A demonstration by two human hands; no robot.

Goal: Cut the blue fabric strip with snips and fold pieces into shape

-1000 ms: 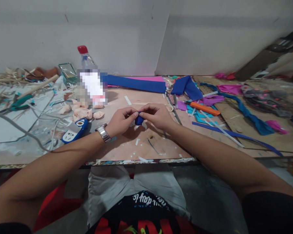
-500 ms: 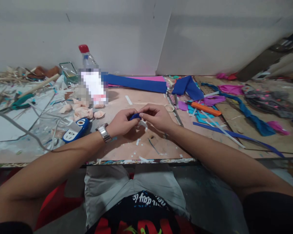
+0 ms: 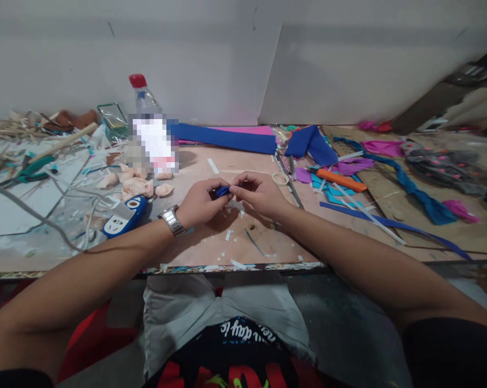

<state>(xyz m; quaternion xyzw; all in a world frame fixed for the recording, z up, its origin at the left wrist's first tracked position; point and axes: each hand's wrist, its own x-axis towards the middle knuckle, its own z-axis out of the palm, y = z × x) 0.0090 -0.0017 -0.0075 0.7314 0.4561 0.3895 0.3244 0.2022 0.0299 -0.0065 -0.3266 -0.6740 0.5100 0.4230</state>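
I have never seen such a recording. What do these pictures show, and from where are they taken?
There is no robot here, only a person. One camera, worn on the head, takes every picture, looking forward and down. The left hand holds a small blue piece; the fingertips of the right hand are at its end, but whether they pinch it, I cannot tell. On the table, pale crumpled pieces and a blue-and-white power socket lie to the left, an orange tool to the right. A red-capped bottle stands further back.
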